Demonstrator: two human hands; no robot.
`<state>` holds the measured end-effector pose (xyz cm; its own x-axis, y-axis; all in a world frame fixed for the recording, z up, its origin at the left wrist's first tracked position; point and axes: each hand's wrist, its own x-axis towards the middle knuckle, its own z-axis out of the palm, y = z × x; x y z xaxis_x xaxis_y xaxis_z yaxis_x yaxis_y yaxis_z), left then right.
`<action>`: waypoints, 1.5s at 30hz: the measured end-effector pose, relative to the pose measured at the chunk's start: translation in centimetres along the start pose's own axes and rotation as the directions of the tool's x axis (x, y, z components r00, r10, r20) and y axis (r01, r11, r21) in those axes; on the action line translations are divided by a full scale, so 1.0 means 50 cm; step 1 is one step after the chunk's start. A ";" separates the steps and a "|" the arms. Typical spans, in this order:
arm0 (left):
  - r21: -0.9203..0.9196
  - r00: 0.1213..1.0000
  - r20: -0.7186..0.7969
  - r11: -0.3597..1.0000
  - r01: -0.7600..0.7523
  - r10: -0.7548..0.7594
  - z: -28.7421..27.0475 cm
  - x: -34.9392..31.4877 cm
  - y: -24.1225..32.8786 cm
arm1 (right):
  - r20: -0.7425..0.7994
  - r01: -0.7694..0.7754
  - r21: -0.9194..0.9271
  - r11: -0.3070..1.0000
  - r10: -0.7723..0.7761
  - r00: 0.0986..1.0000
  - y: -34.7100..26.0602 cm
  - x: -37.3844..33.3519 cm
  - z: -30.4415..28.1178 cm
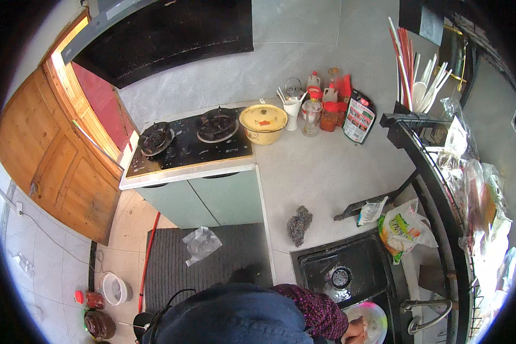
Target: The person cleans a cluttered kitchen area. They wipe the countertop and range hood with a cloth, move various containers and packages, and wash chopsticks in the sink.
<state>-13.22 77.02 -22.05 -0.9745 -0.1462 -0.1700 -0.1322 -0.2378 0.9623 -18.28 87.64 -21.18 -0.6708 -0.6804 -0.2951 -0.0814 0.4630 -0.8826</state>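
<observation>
My left hand (pixel 356 330) is at the lower edge, below a dark purple patterned sleeve (pixel 312 307). It is over a pale round basin (pixel 376 319) with a pink and green tinted rim, by the near end of the black sink (pixel 315 274). Its fingers look curled together, and whatever they hold is hidden. My right hand is out of view. Beside the basin, a curved metal faucet (pixel 433 322) arches over the sink area. A dark grey clump like a scouring pad (pixel 299 225) lies on the counter above the sink.
A white and green plastic bag (pixel 404 229) lies by the sink. A black rack (pixel 427 166) lines the right side. Farther off are a yellow lidded pot (pixel 263 121), seasoning jars (pixel 329 117) and a black gas stove (pixel 189 140). A clear plastic bag (pixel 202 245) lies on the floor mat (pixel 172 264).
</observation>
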 end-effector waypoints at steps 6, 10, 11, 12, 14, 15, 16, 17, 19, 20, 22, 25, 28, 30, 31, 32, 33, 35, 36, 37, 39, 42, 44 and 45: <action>0.583 0.951 0.183 0.752 -0.308 0.247 0.021 -0.031 0.091 | 0.051 -0.046 0.026 0.999 0.044 0.998 -0.078 0.001 0.046; 0.758 0.890 0.328 0.474 -0.448 0.316 0.031 -0.047 0.123 | 0.069 -0.027 0.015 1.000 0.026 0.997 -0.111 0.002 0.057; 0.781 0.879 0.352 0.416 -0.466 0.323 0.033 -0.052 0.130 | 0.074 -0.024 0.015 1.000 0.023 0.997 -0.116 0.002 0.058; 0.798 0.868 0.376 0.362 -0.482 0.325 0.032 -0.055 0.137 | 0.081 -0.022 0.017 1.000 0.021 0.997 -0.120 0.003 0.060; 0.813 0.844 0.423 0.275 -0.514 0.328 0.033 -0.060 0.150 | 0.085 -0.017 0.017 1.000 0.016 0.996 -0.127 0.004 0.065; 0.816 0.833 0.443 0.236 -0.528 0.332 0.034 -0.061 0.155 | 0.090 -0.016 0.017 1.000 0.015 0.996 -0.129 0.003 0.066; 0.818 0.824 0.458 0.206 -0.537 0.333 0.036 -0.061 0.158 | 0.090 -0.015 0.018 1.000 0.013 0.996 -0.132 0.005 0.070; 0.820 0.819 0.468 0.184 -0.543 0.333 0.037 -0.060 0.160 | 0.096 -0.011 0.015 1.000 0.010 0.995 -0.133 0.004 0.070; 0.819 0.806 0.491 0.141 -0.556 0.331 0.041 -0.058 0.162 | 0.102 -0.006 0.017 1.000 0.004 0.995 -0.137 0.004 0.072; 0.816 0.801 0.502 0.128 -0.563 0.327 0.043 -0.060 0.163 | 0.108 -0.002 0.018 1.000 0.000 0.994 -0.139 0.005 0.073; 0.807 0.787 0.524 0.106 -0.581 0.327 0.048 -0.070 0.175 | 0.120 0.005 0.018 1.000 -0.007 0.993 -0.142 0.004 0.073; 0.773 0.734 0.521 0.123 -0.622 0.435 0.053 -0.116 0.235 | 0.126 0.017 0.019 1.000 -0.019 0.992 -0.147 0.004 0.076; 0.649 0.917 0.371 0.664 -0.371 0.149 0.052 -0.203 0.360 | 0.138 0.023 0.024 0.999 -0.026 0.990 -0.156 0.004 0.085; 0.473 0.936 0.320 0.881 -0.023 -0.147 0.045 -0.273 0.455 | 0.148 0.037 0.018 0.999 -0.039 0.988 -0.165 0.004 0.093; 0.421 0.918 0.308 0.901 0.106 -0.251 0.042 -0.304 0.495 | 0.151 0.040 0.022 0.999 -0.043 0.988 -0.171 0.003 0.097; 0.344 0.873 0.349 0.913 0.219 -0.341 0.038 -0.324 0.529 | 0.154 0.048 0.023 0.999 -0.051 0.987 -0.178 0.003 0.103; 0.332 0.909 0.329 0.932 0.142 -0.256 0.036 -0.349 0.545 | 0.159 0.053 0.025 0.998 -0.057 0.986 -0.187 0.002 0.110; 0.314 0.956 0.282 0.949 -0.018 -0.075 0.035 -0.376 0.543 | 0.175 0.070 0.023 0.997 -0.073 0.982 -0.211 -0.002 0.127; 0.354 0.945 0.308 0.935 -0.007 -0.110 0.036 -0.374 0.529 | 0.183 0.082 0.021 0.996 -0.084 0.979 -0.226 -0.002 0.139; 0.397 0.942 0.319 0.917 -0.030 -0.107 0.032 -0.364 0.508 | 0.195 0.094 0.019 0.995 -0.096 0.976 -0.244 -0.002 0.155; 0.561 0.924 0.382 0.802 -0.208 -0.028 0.035 -0.328 0.454 | 0.225 0.124 0.020 0.992 -0.125 0.966 -0.288 -0.001 0.194; 0.733 0.860 0.480 0.460 -0.501 0.173 0.007 -0.265 0.384 | 0.285 0.184 0.017 0.983 -0.181 0.941 -0.367 -0.002 0.265; 0.759 0.825 0.503 0.325 -0.564 0.259 -0.055 -0.256 0.357 | 0.322 0.214 0.010 0.977 -0.206 0.924 -0.425 -0.010 0.318; 0.764 0.810 0.495 0.287 -0.578 0.313 -0.102 -0.271 0.349 | 0.342 0.236 0.003 0.972 -0.223 0.913 -0.457 -0.015 0.348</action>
<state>-1.38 69.95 -4.04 -0.9209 0.2826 0.2685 0.3866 0.7502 0.5363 -3.09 67.71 -7.15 -0.3417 -0.9188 -0.1979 -0.2358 0.2876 -0.9283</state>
